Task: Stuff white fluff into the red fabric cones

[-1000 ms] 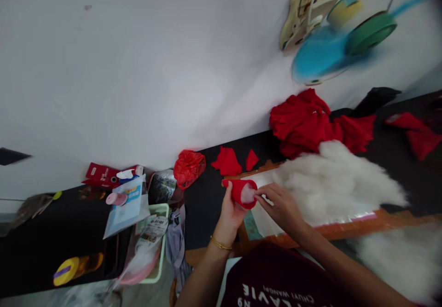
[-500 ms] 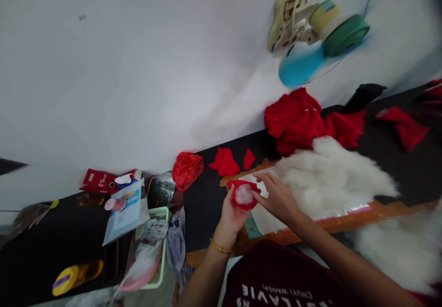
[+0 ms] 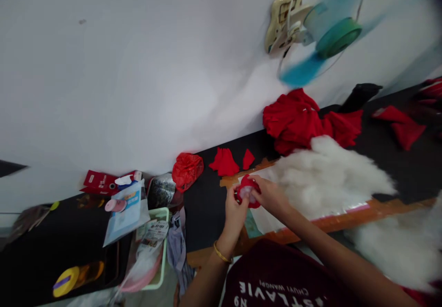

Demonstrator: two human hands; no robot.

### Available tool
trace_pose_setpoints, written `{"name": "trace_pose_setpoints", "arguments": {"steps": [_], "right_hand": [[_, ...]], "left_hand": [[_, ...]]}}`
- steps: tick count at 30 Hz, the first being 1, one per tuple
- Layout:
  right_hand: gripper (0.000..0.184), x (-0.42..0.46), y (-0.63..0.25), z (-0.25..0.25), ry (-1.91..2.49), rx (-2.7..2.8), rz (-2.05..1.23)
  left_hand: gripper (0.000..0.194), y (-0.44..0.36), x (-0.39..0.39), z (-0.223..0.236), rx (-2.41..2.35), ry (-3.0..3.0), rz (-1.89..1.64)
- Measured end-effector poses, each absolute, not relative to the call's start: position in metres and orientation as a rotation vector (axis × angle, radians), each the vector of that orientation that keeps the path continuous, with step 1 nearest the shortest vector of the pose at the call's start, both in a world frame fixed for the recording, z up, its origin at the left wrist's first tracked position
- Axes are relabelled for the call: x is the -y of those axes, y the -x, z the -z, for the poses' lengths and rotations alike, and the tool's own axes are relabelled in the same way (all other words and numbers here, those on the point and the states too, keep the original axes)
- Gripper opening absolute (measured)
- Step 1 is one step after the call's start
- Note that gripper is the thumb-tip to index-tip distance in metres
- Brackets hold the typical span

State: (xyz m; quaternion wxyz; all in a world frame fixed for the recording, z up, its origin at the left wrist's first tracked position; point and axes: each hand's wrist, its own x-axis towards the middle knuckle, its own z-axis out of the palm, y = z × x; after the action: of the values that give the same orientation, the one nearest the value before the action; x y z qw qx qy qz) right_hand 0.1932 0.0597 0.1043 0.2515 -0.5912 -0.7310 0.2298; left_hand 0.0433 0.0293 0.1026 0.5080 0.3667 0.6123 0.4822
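A small red fabric piece (image 3: pixel 256 199) is held between my two hands over the table, with white stuffing (image 3: pixel 245 191) showing in its opening. My left hand (image 3: pixel 235 211) grips its left side, the thumb pressed at the stuffing. On the right side, my right hand (image 3: pixel 271 195) has its fingers closed on the fabric's edge. Just right of my hands lies a big fluffy heap of white fibre filling (image 3: pixel 331 173). Beyond them are two small red cloth pieces, a wider one (image 3: pixel 224 161) and a narrower one (image 3: pixel 248 159).
A pile of red cloth (image 3: pixel 293 118) lies against the wall. A wall fan (image 3: pixel 338 37) with blurred blades hangs above it. To the left are a red plastic bag (image 3: pixel 187 171), a pale green basket (image 3: pixel 165 251) and a yellow-lidded bottle (image 3: pixel 67 280). More white filling (image 3: pixel 397 251) is at lower right.
My right hand has moved left onto the red fabric piece and now grips its edge. My left thumb has come over to the opening, and the piece has turned slightly.
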Motion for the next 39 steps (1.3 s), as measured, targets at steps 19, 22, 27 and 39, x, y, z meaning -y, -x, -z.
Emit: {"name": "trace_pose_setpoints", "arguments": {"steps": [19,22,27,39], "right_hand": [[0.016,-0.053,-0.198,-0.074,1.514,1.772,-0.555],[0.013,-0.052,-0.203,-0.079,1.39,1.702,-0.587],[0.01,-0.05,-0.2,-0.092,1.232,1.678,-0.578],[0.019,-0.034,-0.223,-0.04,1.24,2.025,-0.58]], "left_hand": [[0.036,-0.048,-0.037,-0.095,-1.492,-0.963,-1.213],[0.048,-0.041,-0.034,-0.095,-1.319,-0.844,-1.25],[0.053,-0.026,-0.031,-0.096,-1.061,-0.333,-1.272],[0.053,0.012,-0.046,-0.044,-1.362,-0.657,-1.3]]}}
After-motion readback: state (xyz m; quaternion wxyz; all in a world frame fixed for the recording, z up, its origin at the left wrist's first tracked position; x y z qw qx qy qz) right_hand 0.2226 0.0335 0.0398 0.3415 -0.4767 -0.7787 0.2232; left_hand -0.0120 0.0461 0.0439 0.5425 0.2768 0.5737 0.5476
